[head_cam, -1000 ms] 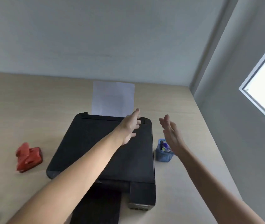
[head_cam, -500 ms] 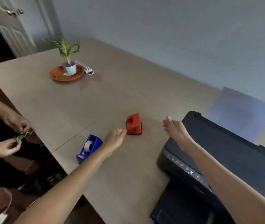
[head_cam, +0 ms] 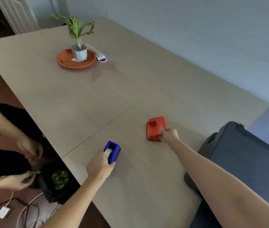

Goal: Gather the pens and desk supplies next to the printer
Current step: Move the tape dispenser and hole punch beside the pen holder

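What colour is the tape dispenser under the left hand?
Blue tape dispenser, clearest in the head view.

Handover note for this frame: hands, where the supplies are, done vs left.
Left hand: closed around the near end of the blue tape dispenser, which sits on the table.
Right hand: fingers on the red hole punch, grip unclear.
Printer is at the right edge; both items lie apart from it.
Done: both items reached.
Left: move both beside the printer. No pens in view.
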### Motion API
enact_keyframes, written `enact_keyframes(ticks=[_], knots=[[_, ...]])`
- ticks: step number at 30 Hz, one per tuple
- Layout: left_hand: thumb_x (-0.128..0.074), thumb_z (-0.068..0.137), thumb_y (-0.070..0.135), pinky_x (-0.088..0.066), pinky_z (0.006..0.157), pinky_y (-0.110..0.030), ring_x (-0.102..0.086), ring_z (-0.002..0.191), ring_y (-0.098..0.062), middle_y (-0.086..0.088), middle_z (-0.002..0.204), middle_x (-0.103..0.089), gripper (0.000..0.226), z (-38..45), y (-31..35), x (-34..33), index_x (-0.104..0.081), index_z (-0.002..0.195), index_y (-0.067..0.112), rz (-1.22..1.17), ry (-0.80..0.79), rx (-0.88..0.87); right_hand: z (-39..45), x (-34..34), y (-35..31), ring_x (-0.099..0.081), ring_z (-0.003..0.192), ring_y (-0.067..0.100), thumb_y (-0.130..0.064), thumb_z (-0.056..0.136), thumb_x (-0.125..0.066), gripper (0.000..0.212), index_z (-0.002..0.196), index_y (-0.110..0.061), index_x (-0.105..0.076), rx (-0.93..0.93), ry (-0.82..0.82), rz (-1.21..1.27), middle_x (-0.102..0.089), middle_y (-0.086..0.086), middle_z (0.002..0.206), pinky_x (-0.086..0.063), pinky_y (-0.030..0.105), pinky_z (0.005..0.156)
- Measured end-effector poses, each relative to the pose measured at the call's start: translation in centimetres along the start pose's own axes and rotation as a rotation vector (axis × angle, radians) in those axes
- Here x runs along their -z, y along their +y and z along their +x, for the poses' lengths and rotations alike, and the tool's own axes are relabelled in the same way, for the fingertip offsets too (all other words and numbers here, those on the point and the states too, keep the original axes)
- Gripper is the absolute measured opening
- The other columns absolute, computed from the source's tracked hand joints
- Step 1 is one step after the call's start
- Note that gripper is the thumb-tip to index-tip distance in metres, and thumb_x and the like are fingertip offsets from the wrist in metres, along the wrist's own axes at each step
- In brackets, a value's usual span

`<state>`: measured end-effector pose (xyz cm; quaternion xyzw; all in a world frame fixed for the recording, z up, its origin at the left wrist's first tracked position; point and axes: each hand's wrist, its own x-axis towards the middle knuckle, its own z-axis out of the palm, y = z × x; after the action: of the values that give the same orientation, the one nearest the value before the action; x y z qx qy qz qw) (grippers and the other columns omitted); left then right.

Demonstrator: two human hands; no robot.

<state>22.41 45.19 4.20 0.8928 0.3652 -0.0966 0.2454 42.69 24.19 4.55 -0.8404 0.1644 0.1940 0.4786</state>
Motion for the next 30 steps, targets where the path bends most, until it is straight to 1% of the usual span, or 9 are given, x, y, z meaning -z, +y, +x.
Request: enact_keyframes(ticks=[2,6,11,14,18,23,25,27,30], knots=[[-0.072,0.074,0.035,-0.040,0.055,-0.026,-0.056,0.067,-0.023,0.002,0.078,-0.058,0.037,0.7,0.0,0.1,-0.049,0.094,0.014,0.012,0.007,-0.023,0.9,-0.8,0.3,-0.068,0.068,0.033,-0.014,0.085,-0.060,0.018,0.067,-0.013,-0.055,-0.055,0.004,0.066,-0.064,0.011,0.066,-0.058,0.047,0.080],[-0.075,0.066,0.040,-0.044,0.054,-0.026,-0.061,0.068,-0.023,0.000,0.075,-0.065,0.036,1.7,-0.9,0.8,-0.056,0.083,0.014,-0.075,-0.042,-0.017,0.8,-1.1,-0.1,-0.072,0.072,0.033,-0.015,0.074,-0.066,0.016,0.062,-0.015,-0.056,-0.017,0.015,0.047,-0.068,0.013,0.073,-0.059,0.052,0.076],[-0.078,0.052,0.041,-0.051,0.063,-0.031,-0.069,0.074,-0.023,-0.006,0.074,-0.073,0.035,0.8,0.4,2.6,-0.069,0.077,0.019,-0.477,-0.218,0.007,-2.3,2.2,-3.5,-0.066,0.055,0.022,-0.009,0.076,-0.065,0.023,0.061,-0.013,-0.047,0.098,-0.017,0.096,-0.055,0.009,0.076,-0.061,0.049,0.071],[-0.079,0.047,0.038,-0.047,0.063,-0.031,-0.065,0.072,-0.026,-0.004,0.069,-0.067,0.036,-1.3,3.8,4.5,-0.066,0.070,0.014,-0.652,-0.260,-0.057,-4.3,6.7,-5.0,-0.065,0.052,0.023,-0.004,0.078,-0.064,0.031,0.058,-0.014,-0.041,0.194,-0.010,0.159,-0.055,0.008,0.065,-0.061,0.046,0.067],[-0.083,0.044,0.032,-0.045,0.059,-0.027,-0.059,0.063,-0.021,0.008,0.051,-0.055,0.034,-6.1,10.5,7.4,-0.053,0.054,0.019,-0.790,-0.316,-0.209,-8.5,14.9,-5.9,-0.066,0.059,0.024,-0.003,0.084,-0.061,0.023,0.068,-0.008,-0.046,0.315,-0.011,0.259,-0.059,0.013,0.068,-0.061,0.034,0.060],[-0.085,0.054,0.028,-0.052,0.063,-0.028,-0.065,0.073,-0.018,-0.003,0.074,-0.067,0.039,-14.2,19.6,6.9,-0.060,0.075,0.007,-0.802,-0.452,-0.436,-14.9,27.4,-2.5,-0.067,0.066,0.027,-0.006,0.086,-0.061,0.010,0.079,-0.003,-0.054,0.381,0.109,0.342,-0.063,0.019,0.075,-0.061,0.032,0.064],[-0.084,0.054,0.027,-0.052,0.062,-0.027,-0.065,0.068,-0.016,-0.002,0.071,-0.067,0.043,-18.1,23.0,5.4,-0.061,0.081,0.003,-0.780,-0.501,-0.518,-17.3,32.5,0.1,-0.068,0.065,0.027,-0.006,0.086,-0.061,0.012,0.075,-0.004,-0.054,0.383,0.181,0.350,-0.065,0.018,0.073,-0.061,0.033,0.067],[-0.086,0.064,0.018,-0.051,0.058,-0.021,-0.064,0.062,-0.009,0.006,0.060,-0.066,0.029,-21.8,25.9,3.1,-0.063,0.077,0.005,-0.747,-0.557,-0.602,-19.4,37.3,3.4,-0.067,0.066,0.028,-0.004,0.085,-0.060,0.017,0.070,-0.006,-0.053,0.378,0.255,0.364,-0.065,0.019,0.071,-0.060,0.039,0.073],[-0.081,0.072,0.015,-0.049,0.057,-0.014,-0.066,0.065,-0.006,0.015,0.055,-0.066,0.016,-27.7,29.5,-1.1,-0.072,0.084,0.018,-0.666,-0.697,-0.733,-22.7,44.1,9.2,-0.066,0.054,0.022,0.001,0.086,-0.058,0.020,0.069,-0.006,-0.051,0.368,0.354,0.410,-0.067,0.016,0.058,-0.060,0.033,0.063]])
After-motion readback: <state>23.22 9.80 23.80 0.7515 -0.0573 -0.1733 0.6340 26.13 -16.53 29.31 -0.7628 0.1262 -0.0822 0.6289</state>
